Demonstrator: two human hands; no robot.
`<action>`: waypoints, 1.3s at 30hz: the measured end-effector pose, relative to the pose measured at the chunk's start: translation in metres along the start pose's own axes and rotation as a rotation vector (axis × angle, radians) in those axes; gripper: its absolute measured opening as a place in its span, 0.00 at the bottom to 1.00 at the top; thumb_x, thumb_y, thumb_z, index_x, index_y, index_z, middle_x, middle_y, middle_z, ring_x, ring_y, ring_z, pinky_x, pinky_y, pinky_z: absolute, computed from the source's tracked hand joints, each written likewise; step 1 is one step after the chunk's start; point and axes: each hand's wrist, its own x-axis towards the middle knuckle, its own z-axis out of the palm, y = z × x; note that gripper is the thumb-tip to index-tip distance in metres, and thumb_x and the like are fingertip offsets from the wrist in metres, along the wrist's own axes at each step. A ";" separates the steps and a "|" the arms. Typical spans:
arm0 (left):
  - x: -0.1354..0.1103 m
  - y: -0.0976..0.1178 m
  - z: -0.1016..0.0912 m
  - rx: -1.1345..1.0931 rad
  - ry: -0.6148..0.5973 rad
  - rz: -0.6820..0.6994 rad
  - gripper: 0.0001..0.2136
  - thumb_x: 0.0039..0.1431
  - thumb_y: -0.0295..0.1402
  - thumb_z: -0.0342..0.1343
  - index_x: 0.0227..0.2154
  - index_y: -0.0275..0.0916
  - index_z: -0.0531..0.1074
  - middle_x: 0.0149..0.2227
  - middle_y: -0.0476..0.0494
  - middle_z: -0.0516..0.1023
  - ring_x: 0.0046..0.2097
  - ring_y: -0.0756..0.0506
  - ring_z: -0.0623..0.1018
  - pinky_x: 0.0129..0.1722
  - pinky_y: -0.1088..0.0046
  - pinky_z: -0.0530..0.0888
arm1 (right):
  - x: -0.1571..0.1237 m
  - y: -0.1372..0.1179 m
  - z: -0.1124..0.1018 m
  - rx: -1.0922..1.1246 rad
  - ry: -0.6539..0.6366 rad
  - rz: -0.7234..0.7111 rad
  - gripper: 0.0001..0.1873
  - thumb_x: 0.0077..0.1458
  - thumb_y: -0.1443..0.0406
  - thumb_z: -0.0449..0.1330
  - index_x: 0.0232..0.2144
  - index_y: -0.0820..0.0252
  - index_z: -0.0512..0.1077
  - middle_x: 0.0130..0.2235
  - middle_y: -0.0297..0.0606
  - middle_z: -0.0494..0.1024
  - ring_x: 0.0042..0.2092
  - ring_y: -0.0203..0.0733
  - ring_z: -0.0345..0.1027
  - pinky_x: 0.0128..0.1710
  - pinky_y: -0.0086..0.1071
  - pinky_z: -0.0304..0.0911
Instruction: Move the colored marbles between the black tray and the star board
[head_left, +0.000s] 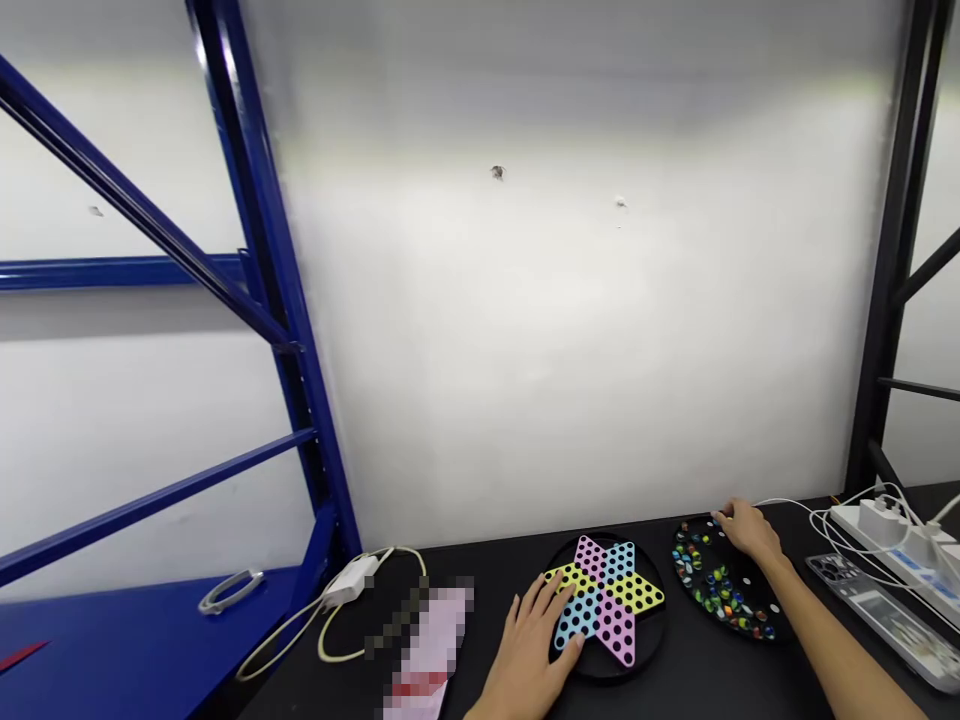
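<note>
A star-shaped board [619, 615] with pink, blue and yellow points and many dark holes rests on a round black base. Over its left edge lies my left hand [531, 640], fingers spread and touching the board. To the right sits a round black tray [750, 560] with several coloured glass marbles [724, 600], mostly along its left and front parts. My right hand [750, 530] reaches to the tray's far rim, its fingertips bent together. Whatever may be between those fingertips is too small to make out.
A white power strip [896, 545] with plugs and cables stands at the right, beside a clear-lidded case [885, 615]. Left of the board are a pinkish packet [435, 640] and a white adapter [351, 582] with its cable. A blue metal frame [300, 350] rises at left.
</note>
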 end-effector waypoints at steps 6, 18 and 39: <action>-0.001 -0.002 0.000 -0.005 -0.007 -0.008 0.26 0.67 0.49 0.46 0.66 0.57 0.54 0.70 0.53 0.51 0.70 0.37 0.50 0.68 0.45 0.49 | 0.003 0.003 0.014 -0.019 -0.039 -0.027 0.13 0.48 0.60 0.60 0.18 0.55 0.62 0.27 0.40 0.73 0.41 0.54 0.72 0.42 0.45 0.62; 0.001 0.002 -0.002 0.005 -0.007 -0.025 0.26 0.66 0.51 0.45 0.66 0.57 0.55 0.70 0.54 0.52 0.70 0.37 0.51 0.68 0.46 0.49 | -0.021 -0.007 0.015 0.457 -0.074 -0.117 0.16 0.54 0.53 0.50 0.26 0.56 0.68 0.21 0.33 0.66 0.21 0.37 0.59 0.21 0.30 0.56; 0.001 0.002 0.001 -0.007 0.018 -0.005 0.25 0.66 0.48 0.46 0.65 0.55 0.57 0.70 0.52 0.53 0.70 0.36 0.51 0.67 0.45 0.51 | -0.047 -0.021 0.026 0.296 -0.210 -0.243 0.14 0.50 0.55 0.51 0.20 0.56 0.66 0.20 0.32 0.65 0.23 0.37 0.59 0.24 0.30 0.52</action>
